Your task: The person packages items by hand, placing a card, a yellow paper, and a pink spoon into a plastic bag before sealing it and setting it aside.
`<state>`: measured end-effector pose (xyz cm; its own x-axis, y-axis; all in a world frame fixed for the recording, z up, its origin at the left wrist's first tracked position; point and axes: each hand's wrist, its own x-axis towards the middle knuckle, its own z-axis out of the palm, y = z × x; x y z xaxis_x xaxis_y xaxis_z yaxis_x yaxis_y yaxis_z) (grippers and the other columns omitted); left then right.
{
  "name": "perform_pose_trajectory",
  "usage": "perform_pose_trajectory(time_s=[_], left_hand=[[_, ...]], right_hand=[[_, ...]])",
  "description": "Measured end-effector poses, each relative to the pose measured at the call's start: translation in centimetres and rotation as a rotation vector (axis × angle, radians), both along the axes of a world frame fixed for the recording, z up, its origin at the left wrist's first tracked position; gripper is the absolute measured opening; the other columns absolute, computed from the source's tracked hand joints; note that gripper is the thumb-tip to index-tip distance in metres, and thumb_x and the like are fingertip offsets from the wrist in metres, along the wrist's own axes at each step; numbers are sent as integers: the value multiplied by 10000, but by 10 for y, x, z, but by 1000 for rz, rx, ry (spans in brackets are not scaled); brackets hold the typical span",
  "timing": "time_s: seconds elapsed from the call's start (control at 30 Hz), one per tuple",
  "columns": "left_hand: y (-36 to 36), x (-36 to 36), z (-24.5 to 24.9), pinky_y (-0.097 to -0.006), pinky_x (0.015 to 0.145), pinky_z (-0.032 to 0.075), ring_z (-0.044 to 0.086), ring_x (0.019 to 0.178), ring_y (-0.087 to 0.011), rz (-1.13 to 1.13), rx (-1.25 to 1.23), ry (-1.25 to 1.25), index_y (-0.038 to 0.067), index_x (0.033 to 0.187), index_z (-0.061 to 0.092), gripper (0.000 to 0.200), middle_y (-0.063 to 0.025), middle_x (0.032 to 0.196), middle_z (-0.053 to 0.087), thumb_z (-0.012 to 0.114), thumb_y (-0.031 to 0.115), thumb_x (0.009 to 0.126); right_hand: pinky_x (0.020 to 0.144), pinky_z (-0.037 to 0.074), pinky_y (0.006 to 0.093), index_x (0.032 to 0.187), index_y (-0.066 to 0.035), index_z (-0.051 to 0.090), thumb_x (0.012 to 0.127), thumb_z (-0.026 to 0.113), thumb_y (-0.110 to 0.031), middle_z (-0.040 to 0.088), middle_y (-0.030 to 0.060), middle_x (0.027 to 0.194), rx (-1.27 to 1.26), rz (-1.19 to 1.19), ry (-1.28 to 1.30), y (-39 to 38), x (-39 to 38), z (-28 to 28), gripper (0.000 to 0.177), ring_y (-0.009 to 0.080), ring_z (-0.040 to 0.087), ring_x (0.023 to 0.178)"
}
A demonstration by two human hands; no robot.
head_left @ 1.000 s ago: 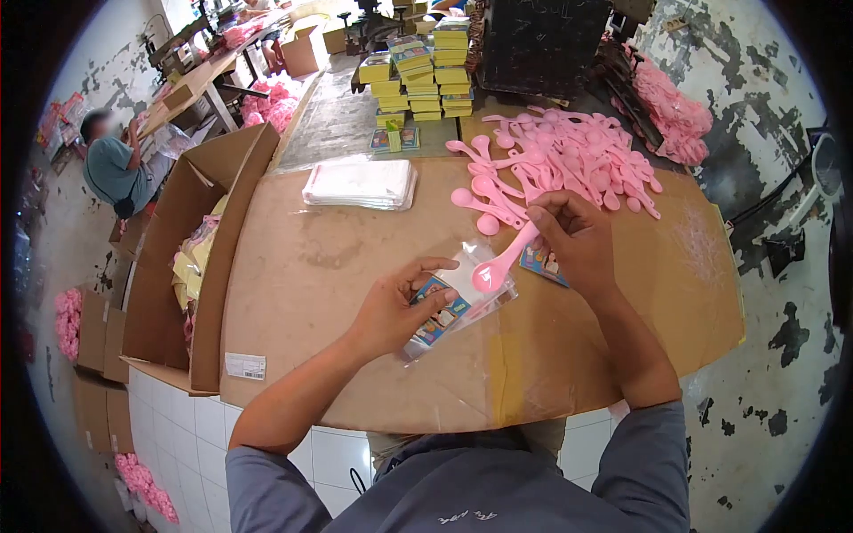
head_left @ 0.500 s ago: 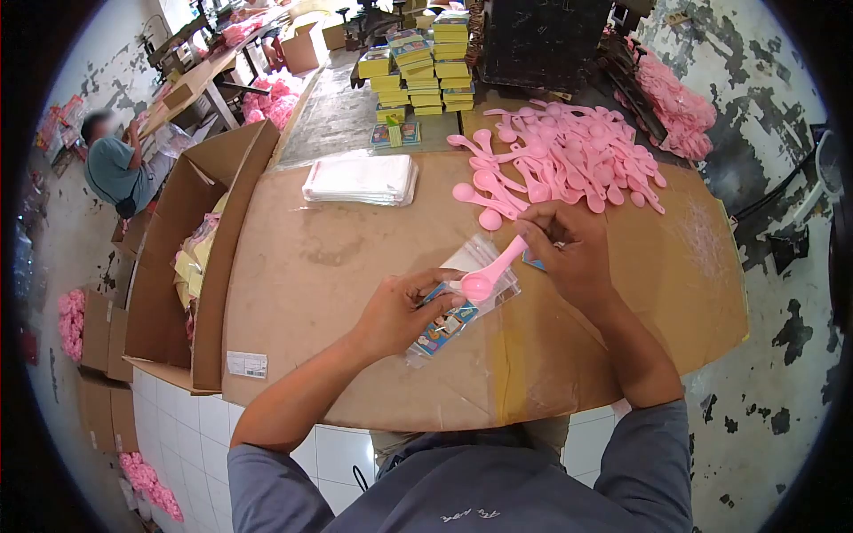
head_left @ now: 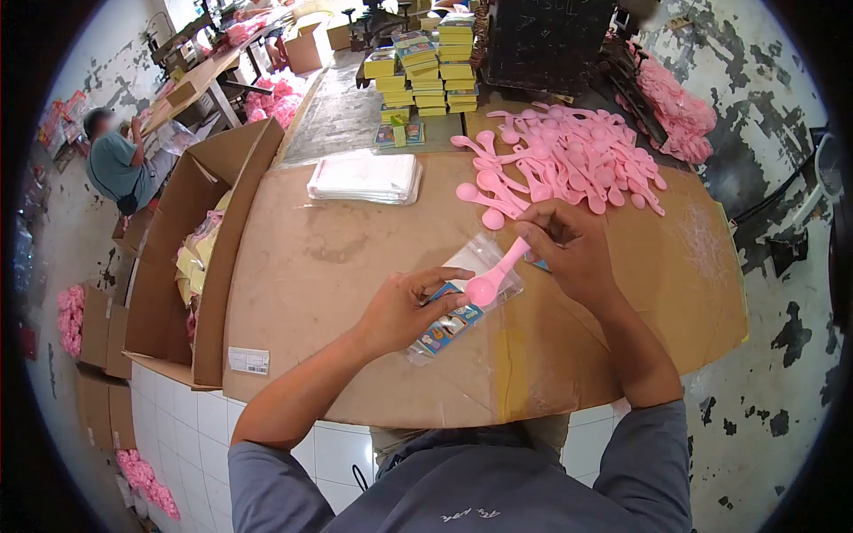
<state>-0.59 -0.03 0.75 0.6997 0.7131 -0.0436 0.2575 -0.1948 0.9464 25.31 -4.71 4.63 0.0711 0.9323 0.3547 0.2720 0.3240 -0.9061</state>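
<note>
Here's your table (head_left: 329,120), its near part covered by a brown cardboard sheet (head_left: 302,302) with a white label (head_left: 249,360) by the left edge and yellow tape (head_left: 509,364) at the front. Right now a pile of clear plastic bags (head_left: 364,178) lies flat across from you, and pink spoons (head_left: 582,160) are heaped to its right, with stacked card packs (head_left: 433,75) standing farther back!

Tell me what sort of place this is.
Probably a small packing workshop: a cardboard-covered table holds a heap of pink plastic spoons, a stack of clear plastic bags and piles of printed cards.
</note>
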Motion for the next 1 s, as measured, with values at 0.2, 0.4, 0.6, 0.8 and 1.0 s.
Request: perform_pose_trajectory(time_s=[0.2, 0.4, 0.6, 0.8, 1.0], left_hand=[[-3, 2, -2, -279, 677, 557, 698, 767, -82, 20, -84, -58, 34, 1275, 694, 352, -101, 931, 784, 714, 248, 997], [3, 2, -12, -264, 790, 552, 679, 883, -80, -22, -197, -291, -3, 1304, 655, 336, -57, 1000, 759, 662, 196, 1034], [4, -2, -4, -248, 822, 528, 660, 904, -72, -129, -404, -327, -1, 1345, 610, 337, -42, 985, 753, 632, 152, 1046], [6, -8, -12, -322, 987, 505, 626, 1159, -130, -215, -373, -422, 13, 1402, 558, 410, -94, 1255, 690, 647, 169, 1033], [-6, -5, 9, -398, 1143, 405, 517, 1370, -204, -193, 35, -451, 27, 1429, 540, 442, -117, 1437, 588, 629, 99, 1002]], right_hand=[[684, 576, 232, 1101, 17, 674, 985, 670, -23, 707, 52, 938, 17, 45, 181, 0, -17, -15, 123, 80, 677, 777], [943, 528, 328, 1271, 3, 620, 1015, 587, -11, 671, 80, 1174, 19, 327, -39, 3, -7, -20, 259, 155, 646, 1066], [1046, 452, 384, 1176, -41, 702, 936, 624, 48, 629, 92, 1309, -32, 363, -83, -4, -15, 8, 268, 216, 586, 1210], [982, 491, 375, 1031, -82, 744, 870, 744, -33, 659, 72, 1229, 254, 461, -306, -16, -18, 27, 168, 233, 628, 1136], [750, 504, 327, 964, -58, 759, 832, 780, -20, 720, 52, 985, 339, 222, -700, -32, -21, 77, 139, 182, 676, 898]])
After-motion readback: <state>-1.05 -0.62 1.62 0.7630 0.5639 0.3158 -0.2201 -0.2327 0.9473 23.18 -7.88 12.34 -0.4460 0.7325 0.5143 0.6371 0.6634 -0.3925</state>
